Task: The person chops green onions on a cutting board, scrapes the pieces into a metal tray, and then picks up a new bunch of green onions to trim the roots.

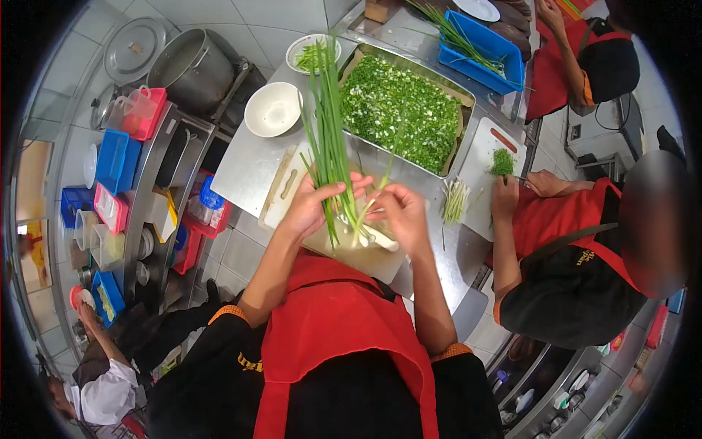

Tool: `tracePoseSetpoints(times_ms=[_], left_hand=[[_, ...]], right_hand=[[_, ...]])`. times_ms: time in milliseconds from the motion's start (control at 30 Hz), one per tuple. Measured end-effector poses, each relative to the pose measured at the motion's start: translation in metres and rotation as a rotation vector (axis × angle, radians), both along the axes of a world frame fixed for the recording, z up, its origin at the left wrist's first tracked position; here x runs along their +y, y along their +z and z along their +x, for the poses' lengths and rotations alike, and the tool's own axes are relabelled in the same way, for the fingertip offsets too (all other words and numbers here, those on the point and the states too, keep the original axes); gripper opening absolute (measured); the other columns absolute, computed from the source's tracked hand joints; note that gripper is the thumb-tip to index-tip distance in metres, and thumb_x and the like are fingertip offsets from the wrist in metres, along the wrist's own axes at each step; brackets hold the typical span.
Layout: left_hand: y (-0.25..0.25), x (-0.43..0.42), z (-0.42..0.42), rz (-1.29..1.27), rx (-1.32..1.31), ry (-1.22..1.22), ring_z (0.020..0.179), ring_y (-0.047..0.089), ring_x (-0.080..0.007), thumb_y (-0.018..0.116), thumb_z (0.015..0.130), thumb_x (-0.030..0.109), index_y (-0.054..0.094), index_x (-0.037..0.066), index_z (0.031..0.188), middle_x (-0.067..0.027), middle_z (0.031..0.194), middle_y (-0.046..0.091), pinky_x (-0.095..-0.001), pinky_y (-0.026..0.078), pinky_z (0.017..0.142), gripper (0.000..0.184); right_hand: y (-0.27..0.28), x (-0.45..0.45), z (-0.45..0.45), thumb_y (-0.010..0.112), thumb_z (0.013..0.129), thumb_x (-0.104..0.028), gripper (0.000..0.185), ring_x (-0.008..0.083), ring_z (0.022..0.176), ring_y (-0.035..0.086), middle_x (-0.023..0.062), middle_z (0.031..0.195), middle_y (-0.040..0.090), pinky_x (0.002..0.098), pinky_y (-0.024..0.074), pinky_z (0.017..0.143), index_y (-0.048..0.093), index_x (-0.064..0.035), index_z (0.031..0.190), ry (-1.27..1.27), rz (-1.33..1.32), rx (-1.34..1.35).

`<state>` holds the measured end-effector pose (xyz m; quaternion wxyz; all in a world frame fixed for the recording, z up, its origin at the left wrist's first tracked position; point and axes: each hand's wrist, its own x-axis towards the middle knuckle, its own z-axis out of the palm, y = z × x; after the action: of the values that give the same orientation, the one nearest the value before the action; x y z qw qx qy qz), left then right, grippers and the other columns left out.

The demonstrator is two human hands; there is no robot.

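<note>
A bunch of long spring onions (330, 139) stands in my left hand (311, 207), green tops pointing away and white bulbs near my right hand. The left fingers are wrapped round the stalks. My right hand (406, 216) pinches a thin stalk beside the bulbs, with thumb and fingers together. Both hands are above a cream cutting board (281, 189) with a handle slot, and some white ends hang close to its surface. Beyond the board, a metal tray (462, 143) holds a thick layer of chopped spring onion (398, 110).
A white bowl (270, 111) and a bowl of cut greens (294, 55) stand behind the board. Trimmed onion stalks (455, 202) lie at right, near a co-worker's hands (506, 196) cutting greens on a white board (484, 140). A blue basin (501, 53) is farther back.
</note>
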<state>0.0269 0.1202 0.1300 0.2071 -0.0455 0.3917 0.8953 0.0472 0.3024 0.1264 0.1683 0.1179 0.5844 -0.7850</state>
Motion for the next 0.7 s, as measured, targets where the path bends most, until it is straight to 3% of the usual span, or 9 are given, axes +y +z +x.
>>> tracePoseSetpoints(times_ms=[33,100,167,267,367,400,467,600,700], left_hand=[[-0.001,-0.006,0.001,-0.002,-0.021,0.007,0.117,0.053,-0.0439,0.051,0.088,-0.003,0.022,0.005,0.145,-0.0143,0.106,0.061,-0.0472,0.046,0.102,0.065],[0.001,-0.026,0.007,-0.001,-0.059,0.009,0.116,0.053,-0.0451,0.051,0.088,-0.001,0.023,0.005,0.145,-0.0135,0.104,0.061,-0.0484,0.047,0.1,0.064],[-0.005,-0.047,0.011,-0.009,-0.074,0.029,0.113,0.054,-0.0479,0.05,0.091,0.003,0.027,0.007,0.144,-0.0125,0.102,0.06,-0.0522,0.051,0.094,0.058],[-0.012,-0.065,0.015,0.055,-0.157,0.097,0.111,0.054,-0.0506,0.05,0.092,0.006,0.029,0.009,0.141,-0.014,0.103,0.057,-0.0565,0.05,0.093,0.053],[-0.011,-0.063,0.013,0.035,-0.16,0.128,0.114,0.053,-0.0467,0.047,0.094,0.007,0.03,0.01,0.143,-0.013,0.108,0.057,-0.0541,0.05,0.093,0.052],[-0.01,-0.061,0.015,0.035,-0.182,0.164,0.115,0.053,-0.0462,0.047,0.094,0.008,0.03,0.01,0.143,-0.0129,0.108,0.057,-0.0542,0.05,0.094,0.051],[-0.014,-0.061,0.017,0.045,-0.171,0.175,0.117,0.052,-0.0451,0.047,0.095,0.009,0.031,0.01,0.143,-0.013,0.109,0.057,-0.053,0.05,0.094,0.051],[-0.028,-0.069,0.026,0.061,-0.189,0.181,0.12,0.05,-0.0438,0.045,0.096,0.01,0.031,0.006,0.142,-0.0154,0.116,0.054,-0.0505,0.048,0.098,0.048],[-0.033,-0.071,0.027,0.163,-0.275,0.274,0.129,0.041,-0.044,0.043,0.094,0.005,0.03,0.002,0.14,-0.0209,0.133,0.043,-0.0519,0.042,0.104,0.048]], right_hand=[[0.012,0.013,-0.006,0.058,0.089,-0.012,0.017,0.0106,0.063,0.06,0.0058,0.079,0.064,0.0237,0.0514,0.055,0.064,0.0037,0.094,0.039,0.028,0.034],[0.027,0.034,-0.016,0.057,0.088,-0.009,0.016,0.011,0.059,0.059,0.0061,0.077,0.064,0.0237,0.0516,0.052,0.064,0.0047,0.093,0.073,0.056,0.062],[0.034,0.049,-0.028,0.061,0.084,-0.009,0.016,0.0129,0.053,0.06,0.0097,0.066,0.063,0.0272,0.0495,0.048,0.065,0.0053,0.081,0.309,0.359,0.096],[-0.008,0.054,-0.049,0.063,0.082,-0.011,0.018,0.0158,0.051,0.06,0.013,0.063,0.063,0.0283,0.0499,0.049,0.063,0.005,0.072,0.511,0.774,0.365],[-0.06,0.046,-0.061,0.069,0.079,-0.019,0.026,0.023,0.05,0.06,0.0186,0.062,0.06,0.0341,0.0483,0.052,0.062,0.0046,0.069,0.54,0.921,0.566],[-0.066,0.042,-0.061,0.069,0.079,-0.019,0.026,0.023,0.05,0.06,0.0186,0.062,0.06,0.0341,0.0483,0.052,0.062,0.0046,0.069,0.553,0.914,0.572],[-0.079,0.038,-0.057,0.071,0.075,-0.022,0.028,0.038,0.056,0.058,0.0242,0.066,0.06,0.0394,0.0485,0.058,0.063,0.003,0.067,0.552,0.949,0.518],[-0.072,0.051,-0.042,0.073,0.075,-0.025,0.03,0.0383,0.057,0.059,0.0233,0.066,0.06,0.0394,0.0483,0.058,0.064,0.0025,0.068,0.641,1.009,0.453],[-0.062,0.054,-0.03,0.072,0.078,-0.024,0.028,0.0336,0.056,0.061,0.0215,0.064,0.061,0.0385,0.0485,0.057,0.065,0.0032,0.074,0.446,0.952,0.464]])
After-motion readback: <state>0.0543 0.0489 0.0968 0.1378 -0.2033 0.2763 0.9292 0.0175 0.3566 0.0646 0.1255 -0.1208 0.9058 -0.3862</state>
